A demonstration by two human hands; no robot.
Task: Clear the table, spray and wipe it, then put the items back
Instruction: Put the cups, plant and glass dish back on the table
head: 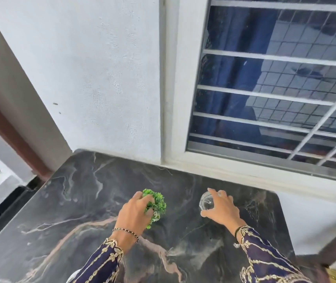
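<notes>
A small green artificial plant (159, 201) stands on the dark marble table (77, 201), near the middle. My left hand (135, 213) is closed around its leaves from the near side. To its right stands a clear drinking glass (206, 202), upright on the table. My right hand (223, 207) curls over the glass from the right, with thumb and fingers on its rim and side. Both sleeves are dark blue with gold embroidery.
A white wall and a barred window (275, 88) rise directly behind the table's far edge. The table's right edge (283, 217) drops off beside my right arm. A brown door frame (10, 135) stands at the left.
</notes>
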